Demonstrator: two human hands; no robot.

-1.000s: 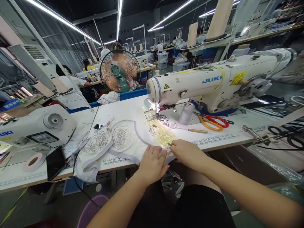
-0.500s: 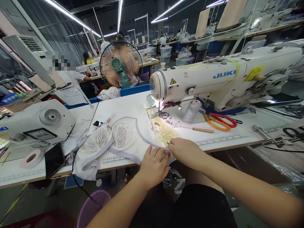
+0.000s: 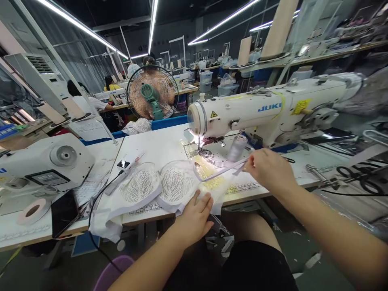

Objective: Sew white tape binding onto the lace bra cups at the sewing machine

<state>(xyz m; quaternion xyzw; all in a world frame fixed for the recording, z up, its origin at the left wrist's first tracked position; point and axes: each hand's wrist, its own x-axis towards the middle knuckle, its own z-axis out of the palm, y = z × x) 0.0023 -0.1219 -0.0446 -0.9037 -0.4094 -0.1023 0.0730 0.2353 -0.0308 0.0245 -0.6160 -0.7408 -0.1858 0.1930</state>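
Observation:
A white bra (image 3: 178, 182) with leaf-patterned lace cups and pale lavender trim lies across the table's front edge. My left hand (image 3: 195, 214) rests on its lower edge beside the right cup, fingers stretched out over the cloth, thumb apart. My right hand (image 3: 269, 169) is raised to the right, closed on the end of the lavender trim, which runs taut from the cup. Under that stretch, yellowish clear film (image 3: 209, 171) covers the bed of the white sewing machine (image 3: 236, 115). The scissors are hidden behind my right hand.
A grey thread cone (image 3: 237, 148) stands beside the machine's needle. At left are a second sewing machine (image 3: 60, 161), a tape roll (image 3: 33, 212) and a dark phone (image 3: 65, 208). A black cable (image 3: 91, 218) hangs over the front edge. A fan (image 3: 151, 93) stands behind the table.
My right hand has moved up and right from the table edge, drawing the lavender trim out with it. The left hand stays on the bra. The view has shifted slightly.

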